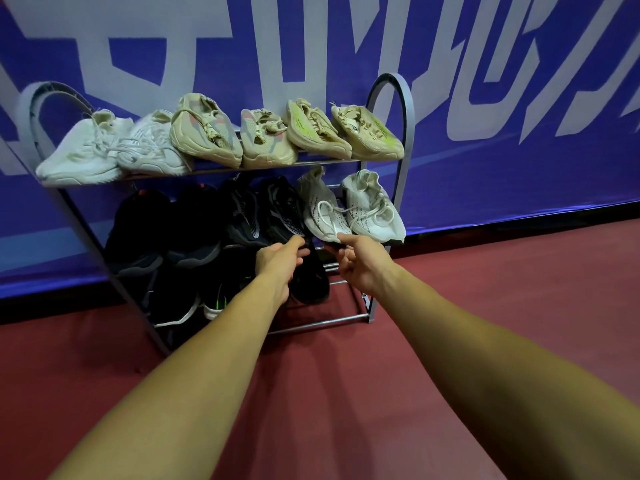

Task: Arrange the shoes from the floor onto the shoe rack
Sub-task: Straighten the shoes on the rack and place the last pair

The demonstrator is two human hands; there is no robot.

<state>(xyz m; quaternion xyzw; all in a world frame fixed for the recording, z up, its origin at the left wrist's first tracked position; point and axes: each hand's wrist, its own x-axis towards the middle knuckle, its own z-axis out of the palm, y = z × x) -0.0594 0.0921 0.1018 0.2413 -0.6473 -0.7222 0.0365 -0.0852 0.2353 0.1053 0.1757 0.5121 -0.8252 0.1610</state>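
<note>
A smooth blue banner (485, 174) with huge white letters fills the view from 9 through 12 to 3 o'clock, above a matte red-brown floor (485, 323) that spans the lower half. Against the banner, at about 11 o'clock from the view's centre, stands the shoe rack (407, 109), grey metal with arched end hoops and thin round rails. Its top shelf carries six pale shoes (263, 143), white and beige with rumpled laces. The middle shelf holds four black shoes (194, 230), with a white knit pair (372, 209) at their 3 o'clock. More dark shoes (176, 303) sit low at 7 o'clock, one with a green mark. At the centre, a soft black shoe (311, 280) hangs over the bottom shelf's open right part. The left hand (280, 261) grips it, fingers curled round its upper edge. The right hand (360, 266), at its 3 o'clock, has curled fingers at the nearer white shoe's toe; whether it holds anything I cannot tell.
</note>
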